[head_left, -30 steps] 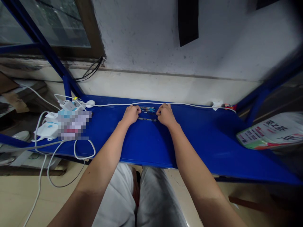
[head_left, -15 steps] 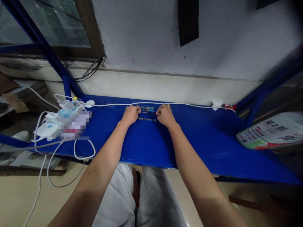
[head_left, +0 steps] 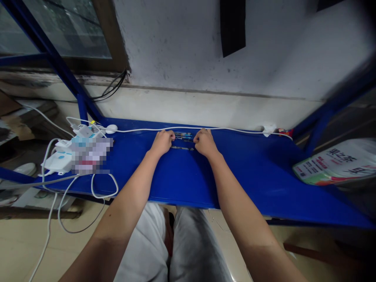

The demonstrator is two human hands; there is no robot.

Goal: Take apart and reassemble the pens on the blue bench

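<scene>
From my screen, I see thin pens [head_left: 184, 136] mid-frame on the blue tabletop [head_left: 182, 180], between my left hand [head_left: 163, 141] and right hand [head_left: 204, 141]. Fingers curl; I can't tell if they grip. Pens seem light, stiff, slippery: pinch their middles.

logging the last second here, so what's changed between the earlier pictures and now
Nothing visibly changed beyond a very slight shift of the whole view; I see nothing taken hold of or let go. The left hand and right hand stay at either end of the thin pen-like sticks, and the separate stick nearer the person stays put.
</scene>
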